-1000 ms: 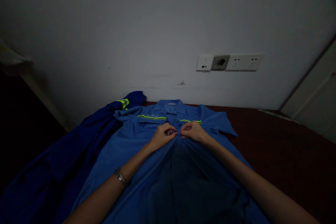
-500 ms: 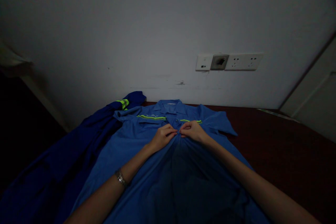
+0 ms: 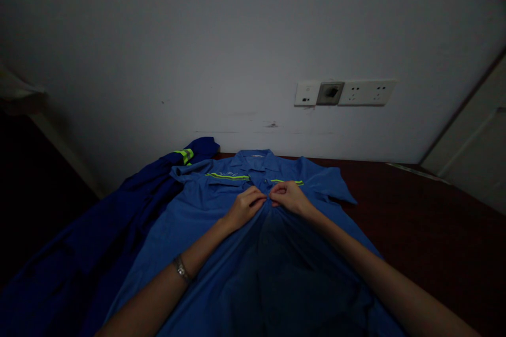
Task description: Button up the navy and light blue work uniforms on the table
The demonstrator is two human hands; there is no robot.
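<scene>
A blue short-sleeved work shirt (image 3: 174,237) lies spread out, collar toward the wall, with yellow-green stripes across its chest. My left hand (image 3: 245,207), with a metal-banded watch (image 3: 181,268) on its wrist, pinches the front edge of the shirt near mid-chest. Close beside it, almost touching, my right hand (image 3: 290,198) pinches the other side of the same front opening. The cloth is lifted a little at the fingertips and falls in folds toward me. Whether a button sits between the fingers is too small and dark to tell.
A darker blue garment (image 3: 130,216) with a reflective band lies along the left, partly under the shirt. Both rest on a dark reddish-brown table (image 3: 415,221) against a pale wall (image 3: 177,52). Socket plates (image 3: 367,93) are on the wall. A pale panel (image 3: 474,142) stands at right.
</scene>
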